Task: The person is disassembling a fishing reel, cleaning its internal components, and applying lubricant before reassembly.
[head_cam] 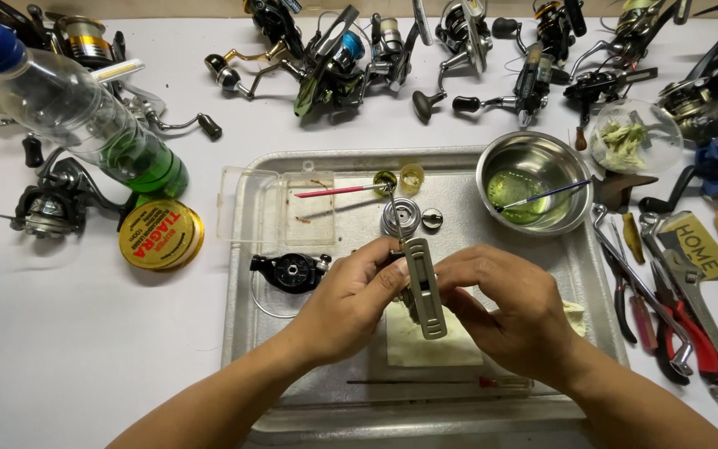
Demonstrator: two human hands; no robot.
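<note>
Both hands are gripping an olive-grey fishing reel body over the metal tray: the left hand is pinching its left side, the right hand clamping its right, above a yellowish cloth.

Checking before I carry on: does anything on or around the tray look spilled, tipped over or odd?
Only the plastic bottle at the table's far left stands out: it lies on its side with green liquid pooled at its lower end, its blue cap on. Nothing looks spilled. Both hands hold a grey reel part over the metal tray.
</note>
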